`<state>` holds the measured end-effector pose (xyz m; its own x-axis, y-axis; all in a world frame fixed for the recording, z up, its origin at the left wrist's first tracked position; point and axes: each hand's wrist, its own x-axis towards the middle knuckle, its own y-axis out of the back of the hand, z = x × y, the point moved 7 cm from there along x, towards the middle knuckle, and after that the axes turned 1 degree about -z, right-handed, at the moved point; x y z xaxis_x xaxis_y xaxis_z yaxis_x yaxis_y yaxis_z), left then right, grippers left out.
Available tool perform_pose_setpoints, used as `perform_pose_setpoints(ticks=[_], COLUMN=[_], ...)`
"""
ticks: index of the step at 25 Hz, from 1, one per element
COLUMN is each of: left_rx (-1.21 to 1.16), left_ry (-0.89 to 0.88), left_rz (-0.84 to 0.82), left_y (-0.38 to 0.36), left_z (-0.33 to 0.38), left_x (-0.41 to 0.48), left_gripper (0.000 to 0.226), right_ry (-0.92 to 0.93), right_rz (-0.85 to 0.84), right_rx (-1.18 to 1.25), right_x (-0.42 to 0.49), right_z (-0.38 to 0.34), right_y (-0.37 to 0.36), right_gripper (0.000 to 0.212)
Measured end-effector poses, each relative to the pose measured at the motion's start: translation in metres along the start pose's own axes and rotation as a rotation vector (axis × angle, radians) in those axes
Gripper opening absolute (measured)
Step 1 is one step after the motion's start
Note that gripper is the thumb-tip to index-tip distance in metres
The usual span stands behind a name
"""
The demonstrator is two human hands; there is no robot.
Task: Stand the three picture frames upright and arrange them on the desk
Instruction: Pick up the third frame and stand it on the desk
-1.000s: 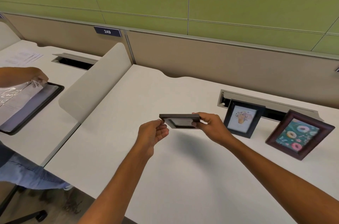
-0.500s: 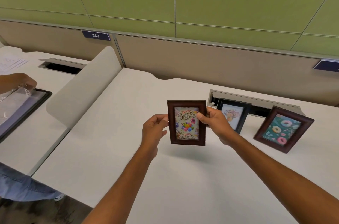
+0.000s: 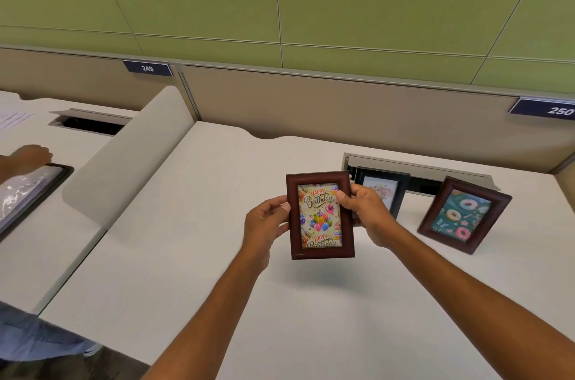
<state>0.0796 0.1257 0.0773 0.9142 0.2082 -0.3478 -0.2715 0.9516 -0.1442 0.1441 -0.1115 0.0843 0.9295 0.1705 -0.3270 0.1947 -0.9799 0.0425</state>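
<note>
The birthday frame (image 3: 320, 215) is hanging above the desk (image 3: 193, 255), clear of its surface, face toward the camera and upright in portrait.

Handling, as a judgement: it is looking rigid, light enough for fingertips, with a glazed front that is likely fragile and would smear. The side rails are the sound place to hold; the glazing is best avoided.

The left hand (image 3: 266, 224) is pinching the left rail, thumb in front. The right hand (image 3: 362, 211) is clamping the right rail near the top, thumb lying over the front edge. Both forearms are reaching forward, converging on the frame.

The black frame (image 3: 389, 190) and donut frame (image 3: 463, 214) are standing behind, to the right.
</note>
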Motion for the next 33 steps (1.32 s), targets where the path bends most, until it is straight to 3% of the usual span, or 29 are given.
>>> perform_pose_setpoints(ticks=[4,8,14,19,33], left_rx=[0.054,0.076,0.091,0.113,0.149], left_ry=[0.084,0.090,0.080,0.084,0.080], left_rz=[-0.051,0.021,0.029,0.011,0.014], left_y=[-0.020,-0.025,-0.022,-0.017,-0.008], left_z=[-0.007,-0.012,-0.018,-0.020,-0.024], left_x=[0.000,0.003,0.013,0.027,0.085], left_gripper=[0.024,0.024,0.024,0.024,0.024], right_ry=[-0.002,-0.014,-0.146,-0.221,-0.210], right_rz=[-0.007,-0.046,-0.163,-0.244,-0.161], right_rx=[-0.024,-0.048,-0.075,0.092,0.317], right_x=[-0.002,0.000,0.004,0.011,0.064], right_z=[0.002,0.004,0.023,0.041,0.040], right_y=[0.004,0.007,-0.004,-0.023,-0.038], right_gripper=[0.017,0.019,0.051,0.049,0.067])
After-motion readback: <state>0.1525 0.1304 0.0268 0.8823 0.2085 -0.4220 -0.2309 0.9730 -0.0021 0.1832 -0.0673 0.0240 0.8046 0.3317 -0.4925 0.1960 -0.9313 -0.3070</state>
